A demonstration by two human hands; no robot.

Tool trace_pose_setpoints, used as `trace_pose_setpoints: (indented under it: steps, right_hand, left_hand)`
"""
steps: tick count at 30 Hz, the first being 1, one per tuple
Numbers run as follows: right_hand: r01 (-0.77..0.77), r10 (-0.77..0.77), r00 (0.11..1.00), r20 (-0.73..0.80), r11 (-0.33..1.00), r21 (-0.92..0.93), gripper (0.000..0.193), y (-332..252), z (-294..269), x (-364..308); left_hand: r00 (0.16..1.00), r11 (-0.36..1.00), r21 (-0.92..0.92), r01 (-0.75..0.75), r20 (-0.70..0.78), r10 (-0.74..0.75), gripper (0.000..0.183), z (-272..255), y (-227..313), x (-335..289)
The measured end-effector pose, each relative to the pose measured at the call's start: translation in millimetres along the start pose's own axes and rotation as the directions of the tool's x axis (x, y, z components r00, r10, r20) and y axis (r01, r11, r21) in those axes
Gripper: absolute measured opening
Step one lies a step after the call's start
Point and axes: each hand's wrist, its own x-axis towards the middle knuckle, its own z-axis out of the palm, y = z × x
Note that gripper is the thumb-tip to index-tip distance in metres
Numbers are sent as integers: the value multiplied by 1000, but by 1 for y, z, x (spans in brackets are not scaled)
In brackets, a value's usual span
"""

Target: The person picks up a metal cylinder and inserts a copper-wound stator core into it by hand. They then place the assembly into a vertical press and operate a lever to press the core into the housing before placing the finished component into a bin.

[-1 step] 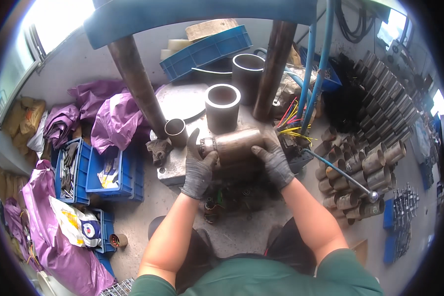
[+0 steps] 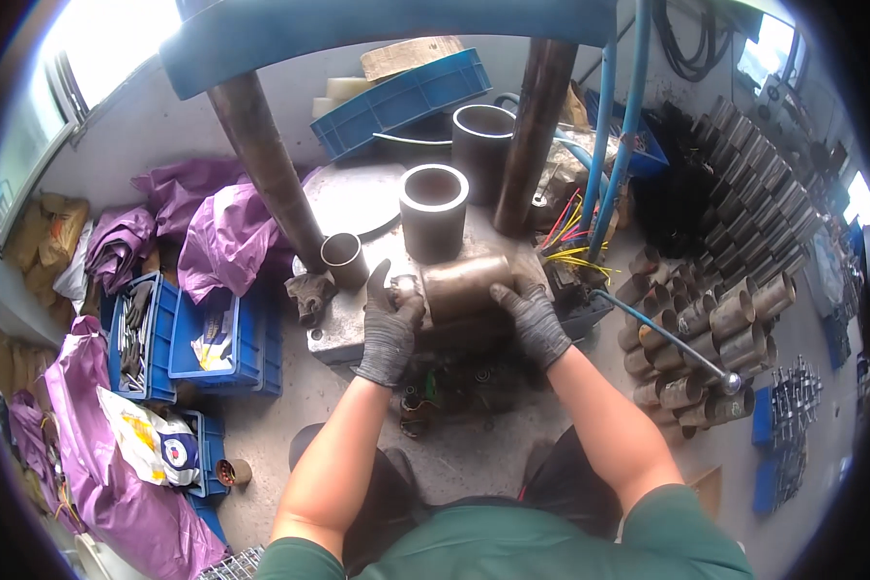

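Observation:
A metal cylinder (image 2: 469, 286) lies on its side at the front of the press bed (image 2: 343, 319). My right hand (image 2: 534, 321), in a grey glove, grips its right end, thumb on the near side. At the left end my gloved left hand (image 2: 389, 327) closes round a small metal end part (image 2: 403, 287), thumb below and fingers beyond it. That part looks blurred, and the fingers partly cover it. Just behind the cylinder stands a thick-walled tube (image 2: 434, 227). A shorter, thinner tube (image 2: 343, 259) stands left of my left hand.
Two steel columns (image 2: 266, 164) (image 2: 536, 135) carry a blue crossbeam (image 2: 387, 29). Another thick tube (image 2: 483, 150) stands behind. A ball-ended lever (image 2: 667, 338) juts out right, before stacked metal tubes (image 2: 739, 314). Blue crates (image 2: 261, 338) and purple sheeting (image 2: 77, 416) lie left.
The cylinder and both hands have shifted very slightly left. The end part showed clear teeth before; now it looks smeared and more covered by my left hand.

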Motion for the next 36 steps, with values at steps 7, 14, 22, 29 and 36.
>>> trace_pose_setpoints:
  steps: [7,14,22,29,36]
  right_hand:
    - [-111,138,989,-51,926,361,40,25,-23,23]
    - [161,-113,930,-350,981,112,25,10,-33,13]
    - [546,-657,750,79,547,-635,52,-24,-43,10]
    - [312,-306,949,75,880,-357,31,-40,-20,-39]
    - [-568,368,782,503,753,332,56,-29,15,-78]
  left_hand:
    - [997,875,-482,40,-35,-65,54,-16,-1,-5]
    - [1000,860,-510,20,10,-18,80,-13,36,-27]
    - [988,886,-460,-53,102,112,84,8,52,-48]
    - [904,942,-104,-320,263,337,89,-3,50,-62]
    - [802,897,-41,-439,432,412,85,2,61,-72]
